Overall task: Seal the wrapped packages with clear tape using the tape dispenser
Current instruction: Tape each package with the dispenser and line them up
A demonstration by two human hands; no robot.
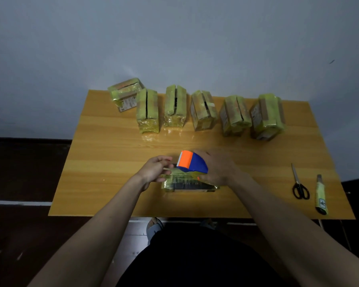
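Observation:
A blue and orange tape dispenser (192,161) is held in my right hand (217,167) just above a yellow-wrapped package (187,183) lying near the front middle of the wooden table (104,183). My left hand (157,169) sits at the dispenser's orange mouth, its fingertips pinched on the end of the tape. Both hands cover part of the package's top. Several more wrapped packages stand in a row along the table's far edge, from one at the left (147,110) to one at the right (267,117).
Black-handled scissors (299,184) and a yellow utility knife (321,195) lie at the table's right side. A grey wall rises behind the table. My legs and a sandalled foot (153,226) show below the table's front edge.

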